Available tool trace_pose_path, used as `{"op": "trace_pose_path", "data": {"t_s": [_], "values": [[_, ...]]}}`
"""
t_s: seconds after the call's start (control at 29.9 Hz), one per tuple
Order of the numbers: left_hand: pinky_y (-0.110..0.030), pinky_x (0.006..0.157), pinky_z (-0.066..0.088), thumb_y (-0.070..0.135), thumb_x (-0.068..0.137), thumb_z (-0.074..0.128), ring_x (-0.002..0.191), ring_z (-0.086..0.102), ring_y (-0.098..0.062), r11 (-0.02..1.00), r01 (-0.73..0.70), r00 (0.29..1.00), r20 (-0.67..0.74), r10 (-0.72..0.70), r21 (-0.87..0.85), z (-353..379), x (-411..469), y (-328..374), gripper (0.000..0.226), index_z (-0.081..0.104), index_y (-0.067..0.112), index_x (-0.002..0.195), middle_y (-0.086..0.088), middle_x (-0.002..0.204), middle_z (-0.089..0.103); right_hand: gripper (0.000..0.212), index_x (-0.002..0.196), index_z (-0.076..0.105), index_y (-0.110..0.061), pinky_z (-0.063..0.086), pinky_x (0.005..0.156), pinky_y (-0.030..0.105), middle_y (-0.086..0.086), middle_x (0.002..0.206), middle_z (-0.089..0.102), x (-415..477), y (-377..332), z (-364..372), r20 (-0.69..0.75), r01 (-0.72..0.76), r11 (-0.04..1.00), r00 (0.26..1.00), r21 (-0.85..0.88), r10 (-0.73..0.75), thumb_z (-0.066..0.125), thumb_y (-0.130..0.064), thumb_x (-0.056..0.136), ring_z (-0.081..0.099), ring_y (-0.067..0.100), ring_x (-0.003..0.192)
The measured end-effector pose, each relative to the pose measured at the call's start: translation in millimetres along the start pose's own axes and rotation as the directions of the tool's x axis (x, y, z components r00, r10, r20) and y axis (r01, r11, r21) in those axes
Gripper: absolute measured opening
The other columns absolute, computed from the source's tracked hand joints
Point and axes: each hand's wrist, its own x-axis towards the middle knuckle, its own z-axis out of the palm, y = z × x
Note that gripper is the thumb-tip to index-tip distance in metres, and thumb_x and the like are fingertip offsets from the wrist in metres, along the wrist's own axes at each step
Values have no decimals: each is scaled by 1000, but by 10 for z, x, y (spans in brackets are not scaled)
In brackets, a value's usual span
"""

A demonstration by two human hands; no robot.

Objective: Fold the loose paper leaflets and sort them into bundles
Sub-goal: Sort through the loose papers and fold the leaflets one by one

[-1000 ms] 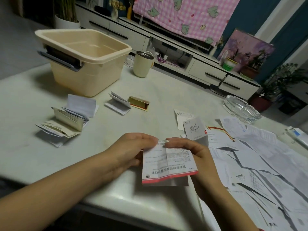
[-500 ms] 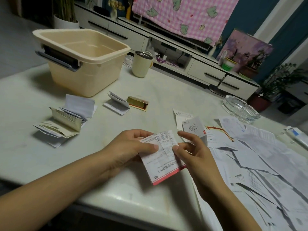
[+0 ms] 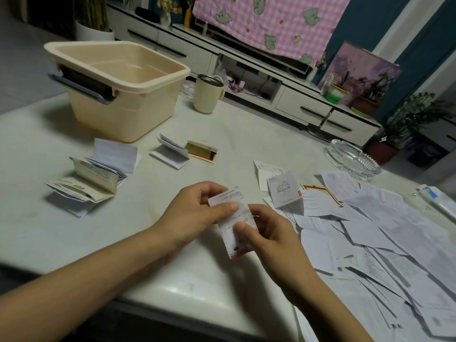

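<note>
Your left hand [image 3: 197,213] pinches the far end of the leaflet [image 3: 228,239] with the thumb on top. Your right hand [image 3: 269,233] pinches its middle, thumb flat on the printed face, so both hands are clamped on the paper just above the table [image 3: 246,134], near its front edge. The leaflet is thin white printed paper folded into a narrow strip. Its long axis runs far to near, with a red band at the near end. The folded bundles [image 3: 86,183] lie to the left of the grip, toward the table's left edge, fanned and springy, so your left hand is probably the nearer one for placing it. A smaller folded bundle [image 3: 170,151] sits further back, in front of the beige plastic tub [image 3: 118,87]. The loose pile [image 3: 382,230], flat overlapping sheets, spreads along the right edge beside your right hand.
</note>
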Motion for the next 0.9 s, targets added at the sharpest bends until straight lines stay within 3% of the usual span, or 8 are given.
{"op": "trace_pose_path", "data": {"t_s": [0.13,0.27,0.37,0.5,0.64,0.77,0.9], "values": [[-20,57,52,4,81,67,67,65,-14,999,-42,997,-66,44,30,-23,21,13,28,56,18,102,-5,76,69,14,90,67,-12,53,60,29,4,77,71,15,-22,-17,24,-136,984,991,119,134,56,-3,89,62,13,65],[-16,49,47,7,85,64,62,62,-2,997,-34,997,-67,38,68,-22,26,6,11,67,13,93,-3,79,69,16,83,70,-12,48,60,31,4,73,67,23,-22,-33,-1,-142,985,990,93,143,55,-12,91,56,13,62],[-15,49,47,7,84,65,61,61,0,993,-41,997,-60,47,107,-31,29,6,10,69,10,94,-4,81,70,16,82,70,-9,46,59,27,6,73,66,20,-29,-51,15,-157,985,988,73,157,56,-12,90,56,14,63],[-17,52,50,11,83,67,72,67,-9,987,-14,1000,6,13,157,-45,12,6,17,66,10,100,-5,90,73,11,93,65,-10,49,53,24,6,75,68,22,-51,-40,-11,-187,971,982,146,190,57,-3,88,62,11,62],[-22,55,54,12,83,67,78,70,-19,980,68,992,92,-86,186,-7,-37,-30,25,64,12,108,-4,96,73,14,97,57,-11,51,53,24,6,84,70,51,-45,-20,-78,-238,946,962,221,260,46,-2,93,64,11,62],[-22,54,54,5,87,60,64,67,-12,979,30,997,61,-43,201,-1,-45,2,13,66,11,96,-5,86,71,20,96,51,-12,48,45,25,9,81,70,59,-67,-19,-67,-241,948,963,207,259,38,2,93,64,16,55],[-26,50,52,-7,87,42,62,62,-17,990,137,990,31,-138,30,-2,-28,64,28,66,4,78,-10,74,65,32,78,45,-11,41,38,25,11,62,64,71,-89,-20,-59,-203,945,972,255,225,29,15,86,56,20,44]]}}
